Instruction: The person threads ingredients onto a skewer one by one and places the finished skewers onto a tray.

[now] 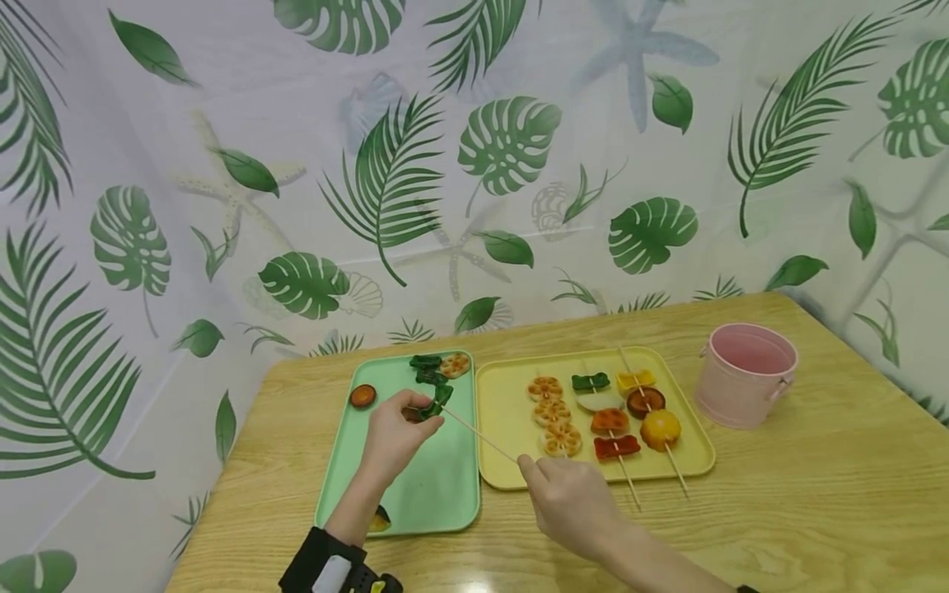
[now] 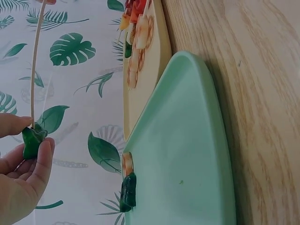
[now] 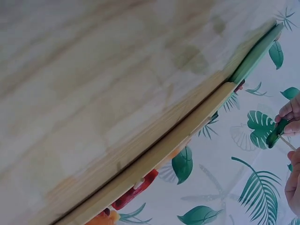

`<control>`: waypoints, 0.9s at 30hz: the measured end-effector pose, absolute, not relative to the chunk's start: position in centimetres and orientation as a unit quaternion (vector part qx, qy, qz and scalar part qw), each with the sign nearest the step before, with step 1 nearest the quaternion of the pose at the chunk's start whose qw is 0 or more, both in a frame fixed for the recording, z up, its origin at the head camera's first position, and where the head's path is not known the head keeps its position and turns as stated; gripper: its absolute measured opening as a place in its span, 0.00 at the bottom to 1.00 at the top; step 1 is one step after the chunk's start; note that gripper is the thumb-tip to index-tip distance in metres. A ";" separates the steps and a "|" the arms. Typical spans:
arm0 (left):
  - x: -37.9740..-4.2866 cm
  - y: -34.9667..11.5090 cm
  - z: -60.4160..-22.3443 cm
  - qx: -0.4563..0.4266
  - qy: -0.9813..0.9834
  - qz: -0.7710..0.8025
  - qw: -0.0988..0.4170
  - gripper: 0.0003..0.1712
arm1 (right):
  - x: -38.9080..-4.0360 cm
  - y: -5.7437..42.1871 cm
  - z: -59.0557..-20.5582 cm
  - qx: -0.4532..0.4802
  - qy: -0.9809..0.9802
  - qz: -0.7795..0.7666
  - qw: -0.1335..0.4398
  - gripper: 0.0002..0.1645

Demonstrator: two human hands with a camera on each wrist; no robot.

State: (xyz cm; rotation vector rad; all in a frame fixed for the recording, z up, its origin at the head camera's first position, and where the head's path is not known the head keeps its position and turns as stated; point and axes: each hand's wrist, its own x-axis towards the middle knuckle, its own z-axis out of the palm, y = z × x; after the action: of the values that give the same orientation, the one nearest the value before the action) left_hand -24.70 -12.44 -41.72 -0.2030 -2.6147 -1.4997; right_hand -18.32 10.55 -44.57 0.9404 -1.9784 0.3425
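My left hand (image 1: pixel 396 436) pinches a dark green pepper piece (image 2: pixel 33 140) between thumb and fingers, above the green tray (image 1: pixel 437 502). A thin wooden skewer (image 1: pixel 480 435) slants from that piece to my right hand (image 1: pixel 574 502), which grips its other end over the near edge of the yellow tray (image 1: pixel 511 476). The skewer's tip meets the pepper piece; how deep it goes I cannot tell. On the green tray lie more dark green pieces (image 1: pixel 426 361), a lotus root slice (image 1: pixel 455 365), a round brown piece (image 1: pixel 362 396) and a dark-and-yellow piece (image 1: pixel 380 519).
The yellow tray holds three loaded skewers: lotus root slices (image 1: pixel 550 412), a mixed one with a red piece (image 1: pixel 617 447), and one with a yellow corn piece (image 1: pixel 660 430). Two skewer ends overhang its near edge. A pink bucket (image 1: pixel 745 379) stands to its right on the wooden table (image 1: pixel 830 478).
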 end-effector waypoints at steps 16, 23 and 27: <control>-24.5 -12.2 -41.5 -0.070 -0.865 -0.491 0.074 0.11 | -18.1 10.5 -43.2 0.322 -0.834 0.335 0.297 0.07; -24.1 -11.8 -41.8 -0.082 -0.857 -0.504 0.070 0.12 | -17.7 10.4 -42.2 0.225 -0.842 0.482 0.090 0.11; -24.0 -11.2 -41.8 -0.102 -0.864 -0.489 0.060 0.12 | -17.9 10.1 -42.2 0.186 -0.836 0.515 0.041 0.12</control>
State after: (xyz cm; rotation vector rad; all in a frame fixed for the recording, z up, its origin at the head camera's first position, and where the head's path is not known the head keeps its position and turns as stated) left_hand -24.04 -11.25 -41.85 -0.3088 -2.6156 -1.4805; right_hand -17.88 10.05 -42.21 0.5703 -2.5578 1.5773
